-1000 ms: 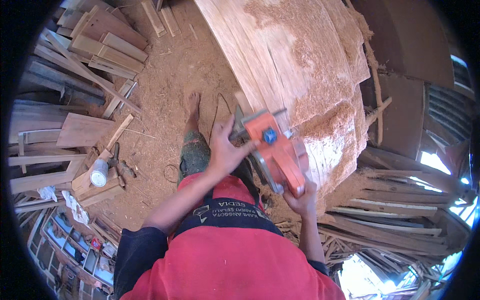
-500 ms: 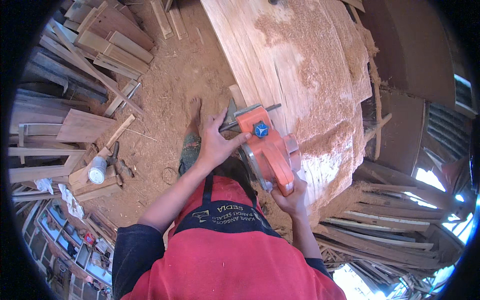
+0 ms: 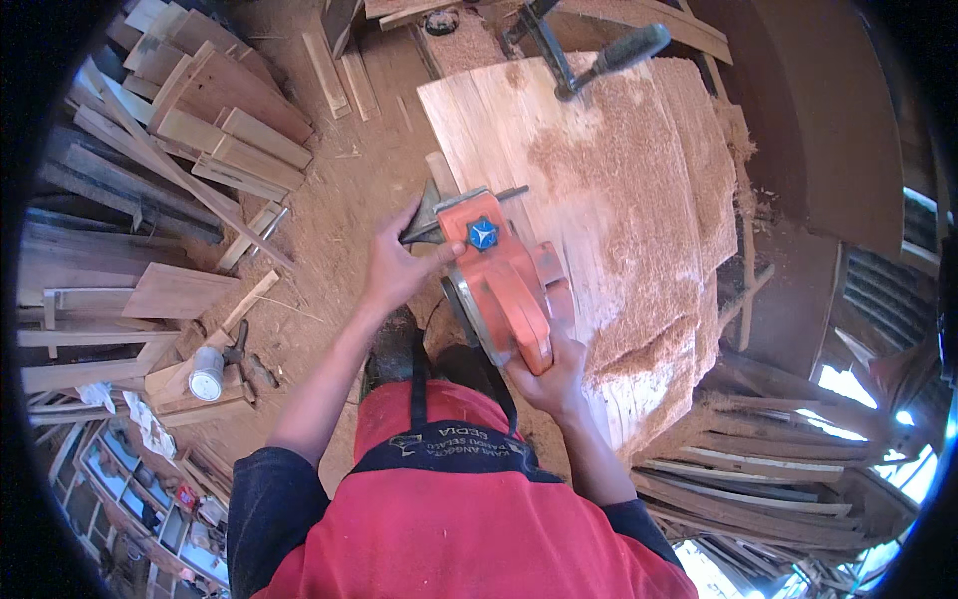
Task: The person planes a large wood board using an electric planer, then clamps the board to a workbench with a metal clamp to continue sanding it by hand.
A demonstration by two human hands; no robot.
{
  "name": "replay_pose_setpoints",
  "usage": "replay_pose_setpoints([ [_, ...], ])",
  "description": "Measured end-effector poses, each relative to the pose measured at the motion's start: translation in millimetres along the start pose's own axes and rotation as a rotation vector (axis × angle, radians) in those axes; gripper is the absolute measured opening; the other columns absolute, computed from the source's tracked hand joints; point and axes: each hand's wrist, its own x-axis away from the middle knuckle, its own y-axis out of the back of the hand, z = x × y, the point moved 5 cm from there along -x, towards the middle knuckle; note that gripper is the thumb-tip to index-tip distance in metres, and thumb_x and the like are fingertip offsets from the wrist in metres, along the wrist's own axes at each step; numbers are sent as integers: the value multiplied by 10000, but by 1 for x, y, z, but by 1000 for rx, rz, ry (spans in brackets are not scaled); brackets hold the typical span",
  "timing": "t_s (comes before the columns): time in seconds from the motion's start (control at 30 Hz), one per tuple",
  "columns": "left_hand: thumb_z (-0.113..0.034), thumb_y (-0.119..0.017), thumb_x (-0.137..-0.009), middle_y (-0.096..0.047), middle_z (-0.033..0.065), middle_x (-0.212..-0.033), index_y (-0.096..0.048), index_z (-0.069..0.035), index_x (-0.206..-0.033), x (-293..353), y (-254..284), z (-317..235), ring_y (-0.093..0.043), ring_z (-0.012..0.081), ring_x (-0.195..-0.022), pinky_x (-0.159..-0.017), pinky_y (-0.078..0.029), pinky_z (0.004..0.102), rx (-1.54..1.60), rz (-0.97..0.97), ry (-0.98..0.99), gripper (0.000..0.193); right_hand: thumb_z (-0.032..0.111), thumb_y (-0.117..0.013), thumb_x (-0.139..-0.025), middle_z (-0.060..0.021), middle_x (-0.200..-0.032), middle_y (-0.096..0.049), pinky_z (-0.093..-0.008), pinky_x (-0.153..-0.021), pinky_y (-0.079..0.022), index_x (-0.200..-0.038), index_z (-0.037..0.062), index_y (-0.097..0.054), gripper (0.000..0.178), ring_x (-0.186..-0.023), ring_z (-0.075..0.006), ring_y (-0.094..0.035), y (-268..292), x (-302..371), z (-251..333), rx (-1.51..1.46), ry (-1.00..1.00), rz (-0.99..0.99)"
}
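An orange electric planer (image 3: 502,287) with a blue star-shaped knob rests along the left edge of a wide wooden board (image 3: 544,150). Behind the knob, my right hand (image 3: 552,374) is wrapped round the planer's rear handle. My left hand (image 3: 401,265) grips its front left side, thumb on the orange body near the knob and fingers at the grey metal fence (image 3: 426,215). The planer's underside and the wood beneath it are hidden. Wood shavings (image 3: 639,170) cover much of the board's middle and right.
A clamp with a dark handle (image 3: 624,52) stands at the board's far end. Stacked planks (image 3: 235,95) fill the left side, with a white can (image 3: 206,373) and a hammer (image 3: 238,344) nearer. Long timber strips (image 3: 753,499) lie at the near right.
The view has shifted, bringing the clamp and the board's far end into sight. The planer appears slightly further left in the picture, still in both hands.
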Motion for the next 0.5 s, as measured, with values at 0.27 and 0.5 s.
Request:
replay_pose_setpoints([
  [0.27,-453,-913,-681,-663,207,-1201,-542,106,-1346,-103,48,6,-634,242,-1125,-998,-475,355,94,12,-32,945,112,-727,-745,-197,-776,-658,-413,-667,-522,-910,3,-651,212,-718,-345,-677,-23,-102,55,26,68,-33],
  [0.5,-524,-871,-708,-690,193,-1195,-577,53,-1348,-181,97,-21,-646,231,-1118,-976,-485,345,27,47,-36,910,154,-705,-728,-209,-858,-680,-421,-732,-532,-1052,12,-673,356,-808,-378,-681,-42,-186,98,-69,264,-137],
])
